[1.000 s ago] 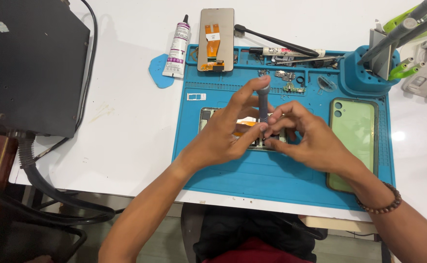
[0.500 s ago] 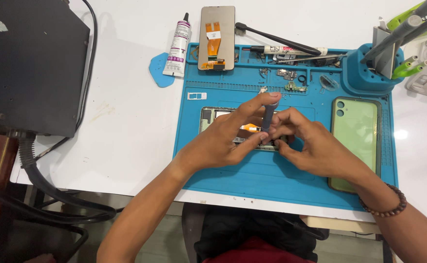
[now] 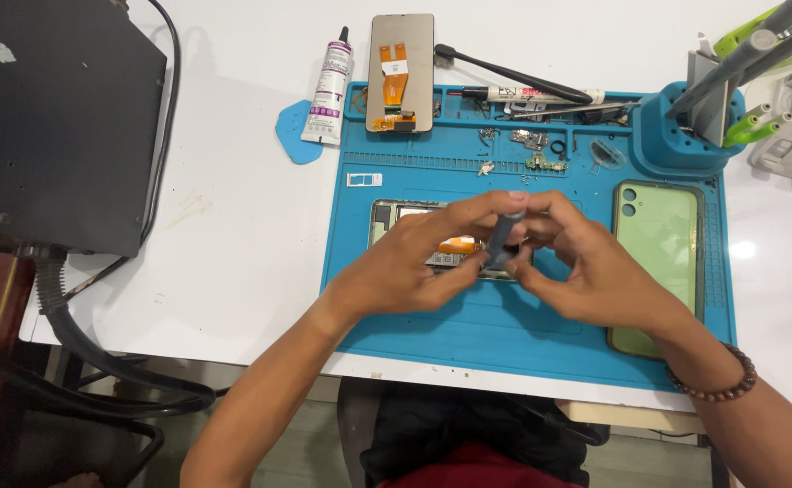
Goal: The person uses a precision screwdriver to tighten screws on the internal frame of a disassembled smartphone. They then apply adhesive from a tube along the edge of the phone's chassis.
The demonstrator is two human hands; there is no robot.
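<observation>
Hands meet over the opened phone [image 3: 414, 237] lying mid-way on the blue work mat [image 3: 468, 316]. The left hand [image 3: 405, 267] has its grip clenched on a slim grey screwdriver [image 3: 501, 237], held tilted, tip down on the phone. The right hand [image 3: 585, 271] pinches the same screwdriver lower down. A green back cover [image 3: 658, 253] lies just right; a glue tube [image 3: 331, 86] rests on the white table [image 3: 233, 226].

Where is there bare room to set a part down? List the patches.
Free: white table between black box and blue mat; mat strip below both hands. Crowded: mat's top edge with small parts, tool holder, and around green back cover.
</observation>
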